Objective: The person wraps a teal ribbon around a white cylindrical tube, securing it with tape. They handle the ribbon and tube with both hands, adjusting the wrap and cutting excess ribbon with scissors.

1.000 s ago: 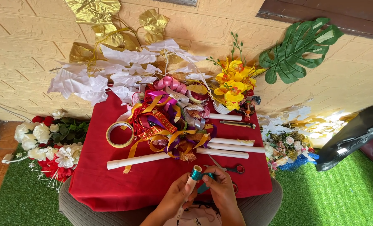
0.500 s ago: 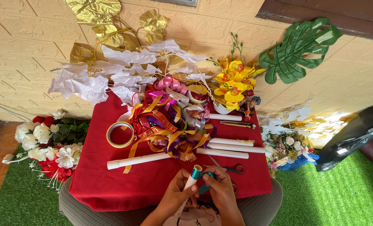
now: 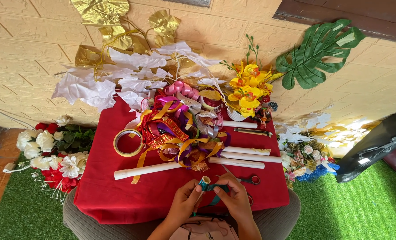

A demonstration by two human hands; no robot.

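My left hand (image 3: 183, 202) grips a short white tube (image 3: 202, 183) whose top end is wrapped in teal ribbon (image 3: 213, 188). My right hand (image 3: 235, 197) pinches that ribbon beside the tube and holds it taut. Both hands work at the near edge of a table covered with a red cloth (image 3: 118, 195). Just beyond my right hand lie scissors (image 3: 246, 179). A heap of coloured ribbons (image 3: 180, 129) fills the table's middle, with several long white tubes (image 3: 246, 158) lying around it.
A roll of tape (image 3: 128, 142) lies on the left of the cloth. White fabric leaves (image 3: 113, 84), gold leaves (image 3: 102, 13), yellow flowers (image 3: 246, 89) and a large green leaf (image 3: 318, 53) stand against the wall. Flower bunches (image 3: 51, 151) lie on green turf (image 3: 349, 209).
The tube has tilted and dropped slightly between my hands, and my right hand has drawn the teal ribbon across its top end. Nothing on the table has moved.
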